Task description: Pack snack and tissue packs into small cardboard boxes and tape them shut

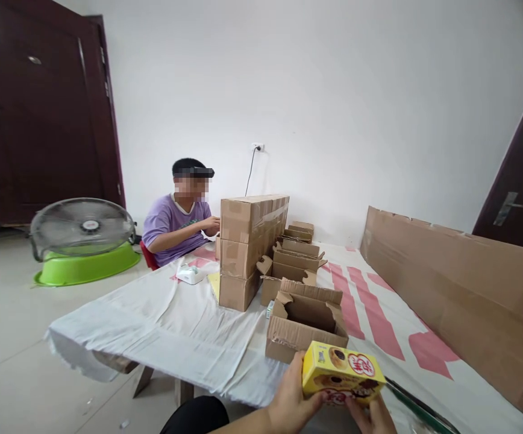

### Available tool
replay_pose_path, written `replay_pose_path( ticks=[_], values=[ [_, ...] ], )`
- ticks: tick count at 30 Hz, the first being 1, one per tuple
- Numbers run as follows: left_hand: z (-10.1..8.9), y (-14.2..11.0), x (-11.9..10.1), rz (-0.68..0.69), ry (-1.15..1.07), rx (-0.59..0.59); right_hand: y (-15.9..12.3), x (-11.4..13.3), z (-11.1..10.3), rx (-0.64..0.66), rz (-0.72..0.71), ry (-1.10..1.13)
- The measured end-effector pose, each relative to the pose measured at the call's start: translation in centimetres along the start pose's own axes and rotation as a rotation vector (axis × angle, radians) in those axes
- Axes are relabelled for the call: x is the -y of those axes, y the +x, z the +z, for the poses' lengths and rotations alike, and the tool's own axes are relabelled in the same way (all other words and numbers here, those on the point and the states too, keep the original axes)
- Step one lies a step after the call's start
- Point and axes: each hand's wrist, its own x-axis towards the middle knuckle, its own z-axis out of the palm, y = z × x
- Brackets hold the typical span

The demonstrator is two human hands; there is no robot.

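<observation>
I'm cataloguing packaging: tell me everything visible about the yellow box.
The yellow box looks like printed cardboard, oblong, with red-and-white lettering and pictures of round, dark-centred food. It appears closed. Held slightly tilted between the left grip and the right grip, it is nearer the camera than an open brown carton.

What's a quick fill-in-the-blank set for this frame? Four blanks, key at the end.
1. The left hand and right hand hold one box that is mainly ____ in color.
2. The carton nearest the hands has its top ____.
3. The taped cartons are stacked ____ layers high.
4. The plastic tub by the fan is bright ____.

Missing words: yellow; open; three; green
</observation>
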Motion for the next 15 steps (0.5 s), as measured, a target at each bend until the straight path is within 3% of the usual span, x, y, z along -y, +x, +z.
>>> replay_pose_path(
  ticks=[3, 8, 15],
  values=[
    [-1.0, -0.7, 1.2, -0.011, 0.033, -0.07, 1.6, 0.1, 1.8, 0.057, 0.039, 0.099],
    [-3.2, -1.3, 1.8, -0.023, 0.112, -0.139, 3.0, 1.2, 4.1, 0.216, -0.015, 0.222],
    [-6.1, -2.4, 1.5, 0.126, 0.307, -0.04, 0.6, -0.2, 6.6, 0.054, -0.149, 0.254]
  ],
)
